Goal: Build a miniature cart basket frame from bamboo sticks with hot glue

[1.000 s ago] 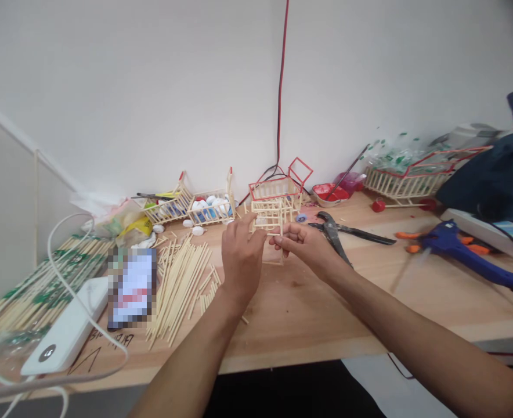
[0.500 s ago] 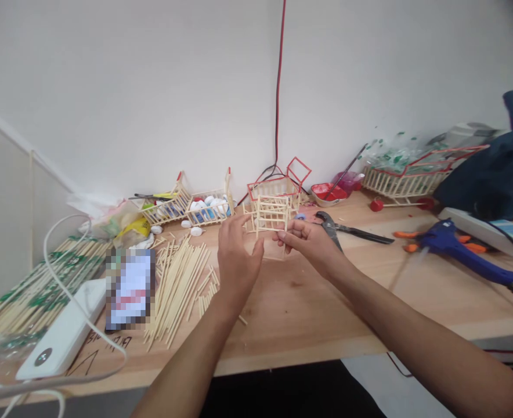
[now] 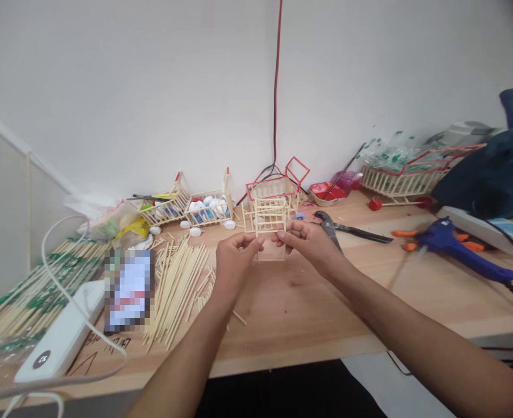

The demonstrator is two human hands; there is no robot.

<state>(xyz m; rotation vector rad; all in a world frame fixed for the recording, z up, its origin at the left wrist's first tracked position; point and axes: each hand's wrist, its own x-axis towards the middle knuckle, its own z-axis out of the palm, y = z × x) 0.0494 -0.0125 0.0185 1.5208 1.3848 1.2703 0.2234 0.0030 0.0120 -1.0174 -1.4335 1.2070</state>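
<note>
Over the middle of the table I hold a small open frame of pale wooden sticks (image 3: 270, 231). The fingers of my left hand (image 3: 235, 258) are pinched at its lower left corner. At the lower right corner, the thumb and fingers of my right hand (image 3: 305, 239) are closed on it. A thin, faint rectangular outline (image 3: 270, 259) shows below the frame between my hands; I cannot tell what it is. Behind the frame stands a stick-built basket with red-painted edges (image 3: 274, 188), partly hidden.
Loose sticks (image 3: 180, 290) lie left, beside a phone (image 3: 130, 290), a white power bank (image 3: 58, 334) and bundled sticks (image 3: 43, 284). Small stick carts (image 3: 210, 215) stand behind. Rightward are pliers (image 3: 361, 233), a red paint dish (image 3: 327, 193), a blue glue gun (image 3: 456, 244) and a larger cart (image 3: 407, 184).
My left hand has gone from spread fingers beside the stick frame to a pinch at its lower left corner. My right hand keeps its hold, almost unmoved.
</note>
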